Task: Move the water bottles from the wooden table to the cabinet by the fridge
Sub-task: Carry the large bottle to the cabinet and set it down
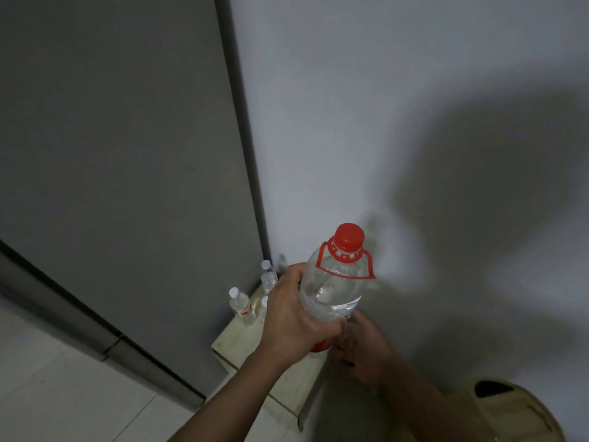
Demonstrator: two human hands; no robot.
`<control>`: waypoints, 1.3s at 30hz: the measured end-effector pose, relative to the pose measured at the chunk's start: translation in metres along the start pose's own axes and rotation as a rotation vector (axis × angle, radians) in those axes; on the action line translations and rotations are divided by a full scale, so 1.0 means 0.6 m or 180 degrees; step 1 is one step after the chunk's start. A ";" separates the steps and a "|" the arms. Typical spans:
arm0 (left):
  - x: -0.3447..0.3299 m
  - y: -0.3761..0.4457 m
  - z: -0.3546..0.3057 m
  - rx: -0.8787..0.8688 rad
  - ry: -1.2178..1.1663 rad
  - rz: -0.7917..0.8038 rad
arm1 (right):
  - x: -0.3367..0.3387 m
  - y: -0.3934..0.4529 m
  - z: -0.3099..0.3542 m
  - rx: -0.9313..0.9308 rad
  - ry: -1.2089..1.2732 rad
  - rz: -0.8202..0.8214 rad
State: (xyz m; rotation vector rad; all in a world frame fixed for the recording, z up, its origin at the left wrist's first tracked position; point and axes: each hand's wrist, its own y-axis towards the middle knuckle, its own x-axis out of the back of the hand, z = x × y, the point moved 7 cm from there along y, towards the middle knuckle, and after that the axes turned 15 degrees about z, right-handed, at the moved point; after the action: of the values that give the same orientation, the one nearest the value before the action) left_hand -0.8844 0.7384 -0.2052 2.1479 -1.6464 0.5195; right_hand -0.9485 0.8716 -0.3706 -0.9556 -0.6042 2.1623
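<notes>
A large clear water bottle (334,282) with a red cap and red handle ring is held up over the low pale wooden cabinet (242,342). My left hand (293,317) grips its body from the left. My right hand (363,349) is under and beside its lower end, fingers curled against the bottom. On the cabinet top stand small bottles with white caps: one (242,306) near the fridge, one (268,275) in the far corner, and another partly hidden behind my left hand.
The tall grey fridge (121,173) fills the left side, right against the cabinet. A white wall (414,122) stands behind and to the right. Pale floor tiles (63,393) lie at the lower left. A round beige object (516,413) sits at the lower right.
</notes>
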 end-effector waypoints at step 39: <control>-0.121 0.030 0.280 0.1793 -0.0503 -0.1043 | 0.118 0.175 0.163 -0.0301 -0.5063 0.0321</control>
State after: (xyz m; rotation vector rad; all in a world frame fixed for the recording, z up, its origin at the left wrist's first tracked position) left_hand -0.9095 0.7085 -0.3847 2.8615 -1.2770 0.7986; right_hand -1.1009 0.8425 -0.4093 0.9676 -1.3213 2.6325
